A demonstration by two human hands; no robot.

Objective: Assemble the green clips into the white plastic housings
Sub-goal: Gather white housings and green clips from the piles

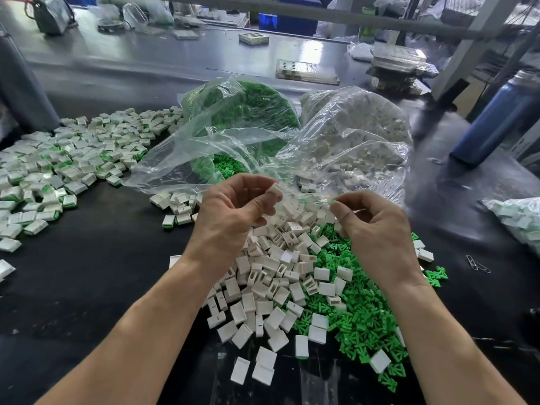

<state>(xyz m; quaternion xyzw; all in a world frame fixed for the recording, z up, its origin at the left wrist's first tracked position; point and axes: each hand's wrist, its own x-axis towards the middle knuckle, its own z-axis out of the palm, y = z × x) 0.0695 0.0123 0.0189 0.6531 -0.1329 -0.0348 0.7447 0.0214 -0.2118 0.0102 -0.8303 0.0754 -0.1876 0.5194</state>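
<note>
My left hand is raised over the table and pinches a white plastic housing between thumb and fingertips. My right hand is level with it a short way to the right and pinches a small green clip, mostly hidden by the fingers. The two parts are apart. Below the hands lies a heap of loose white housings, and a heap of loose green clips spreads to its right.
A wide pile of assembled white-and-green pieces covers the table's left. Behind the hands stand an open clear bag of green clips and a clear bag of white housings. A blue bottle and another bag sit at right.
</note>
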